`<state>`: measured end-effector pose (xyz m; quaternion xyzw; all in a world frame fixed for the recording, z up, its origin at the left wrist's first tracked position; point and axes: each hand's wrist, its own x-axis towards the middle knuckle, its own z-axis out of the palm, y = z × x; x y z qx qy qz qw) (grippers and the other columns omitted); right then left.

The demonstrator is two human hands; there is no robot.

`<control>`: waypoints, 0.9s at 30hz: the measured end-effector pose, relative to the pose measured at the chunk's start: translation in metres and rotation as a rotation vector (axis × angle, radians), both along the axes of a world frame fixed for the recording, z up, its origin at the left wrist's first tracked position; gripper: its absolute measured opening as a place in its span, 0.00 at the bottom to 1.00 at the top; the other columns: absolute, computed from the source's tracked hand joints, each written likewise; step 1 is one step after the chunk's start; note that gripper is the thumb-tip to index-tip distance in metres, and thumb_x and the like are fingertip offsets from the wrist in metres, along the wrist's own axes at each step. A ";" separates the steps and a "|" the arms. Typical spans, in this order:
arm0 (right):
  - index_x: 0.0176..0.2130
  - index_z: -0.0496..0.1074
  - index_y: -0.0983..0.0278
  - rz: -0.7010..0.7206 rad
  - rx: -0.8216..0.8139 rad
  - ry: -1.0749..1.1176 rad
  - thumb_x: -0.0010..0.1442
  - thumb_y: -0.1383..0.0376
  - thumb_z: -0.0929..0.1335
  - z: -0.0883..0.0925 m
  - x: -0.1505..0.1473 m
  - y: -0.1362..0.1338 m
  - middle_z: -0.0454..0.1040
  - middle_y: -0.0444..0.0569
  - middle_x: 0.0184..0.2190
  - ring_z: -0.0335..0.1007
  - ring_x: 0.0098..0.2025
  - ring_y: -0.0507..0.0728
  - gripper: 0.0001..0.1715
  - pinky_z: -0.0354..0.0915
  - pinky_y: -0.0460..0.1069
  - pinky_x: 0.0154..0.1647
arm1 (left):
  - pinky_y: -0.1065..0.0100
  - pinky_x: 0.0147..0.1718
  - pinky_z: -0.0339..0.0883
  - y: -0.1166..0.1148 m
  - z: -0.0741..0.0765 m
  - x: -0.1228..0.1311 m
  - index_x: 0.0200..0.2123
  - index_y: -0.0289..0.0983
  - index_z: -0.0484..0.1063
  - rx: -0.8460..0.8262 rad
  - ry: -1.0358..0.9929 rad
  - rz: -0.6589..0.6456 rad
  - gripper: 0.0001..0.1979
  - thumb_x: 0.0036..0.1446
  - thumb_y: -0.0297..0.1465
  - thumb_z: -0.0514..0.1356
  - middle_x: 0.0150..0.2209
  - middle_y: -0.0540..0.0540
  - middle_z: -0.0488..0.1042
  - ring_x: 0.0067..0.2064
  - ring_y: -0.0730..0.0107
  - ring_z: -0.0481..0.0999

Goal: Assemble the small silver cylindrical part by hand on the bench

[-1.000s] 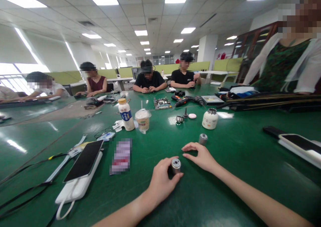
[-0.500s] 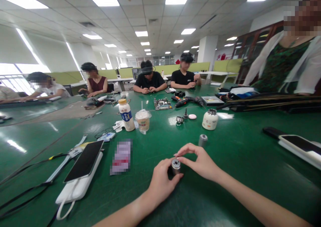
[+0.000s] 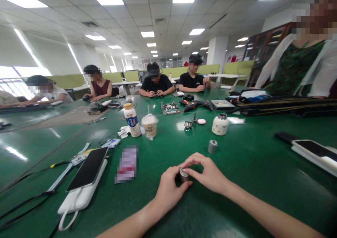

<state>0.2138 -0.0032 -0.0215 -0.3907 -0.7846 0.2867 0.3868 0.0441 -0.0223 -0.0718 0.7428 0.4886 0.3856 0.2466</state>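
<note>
My left hand (image 3: pixel 171 185) is wrapped round a small grey metal cylinder (image 3: pixel 184 177) that stands upright on the green table. Thumb and forefinger hold it from both sides. My right hand (image 3: pixel 206 170) comes over from the right, its thumb and forefinger pinched together at the cylinder's top end. Those fingertips cover most of the top, and whatever sits between them is too small to make out. A second grey metal cylinder (image 3: pixel 212 146) stands just beyond my right hand.
A white jar (image 3: pixel 220 124), a plastic cup (image 3: pixel 150 126) and a milk bottle (image 3: pixel 132 120) stand farther back. Left lies a phone (image 3: pixel 88 169) on a white power bank. A circuit board (image 3: pixel 170 108) and a power drill (image 3: pixel 190 106) lie mid-table. Several people sit or stand around.
My right thumb and forefinger have moved left and onto the cylinder's top, covering the round end that was visible before. My left hand has kept its hold.
</note>
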 end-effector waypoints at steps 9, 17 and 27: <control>0.38 0.71 0.60 -0.135 0.075 0.100 0.58 0.65 0.68 -0.001 0.005 0.005 0.77 0.46 0.33 0.74 0.39 0.58 0.06 0.66 0.53 0.45 | 0.64 0.41 0.67 -0.001 0.003 -0.001 0.55 0.43 0.70 -0.077 -0.025 -0.009 0.28 0.48 0.29 0.66 0.40 0.47 0.78 0.39 0.62 0.75; 0.39 0.74 0.59 0.011 0.065 0.004 0.54 0.68 0.71 -0.003 0.002 -0.002 0.78 0.45 0.36 0.73 0.42 0.58 0.09 0.66 0.55 0.47 | 0.66 0.40 0.65 0.000 0.006 -0.002 0.49 0.41 0.73 -0.137 -0.046 -0.051 0.22 0.48 0.24 0.64 0.38 0.48 0.78 0.38 0.63 0.74; 0.36 0.72 0.61 -0.097 0.020 0.222 0.57 0.62 0.71 -0.004 0.007 0.013 0.79 0.47 0.35 0.76 0.40 0.57 0.06 0.70 0.53 0.45 | 0.65 0.43 0.67 -0.004 0.008 0.000 0.54 0.40 0.64 -0.129 -0.116 -0.095 0.26 0.51 0.24 0.62 0.40 0.49 0.79 0.40 0.64 0.76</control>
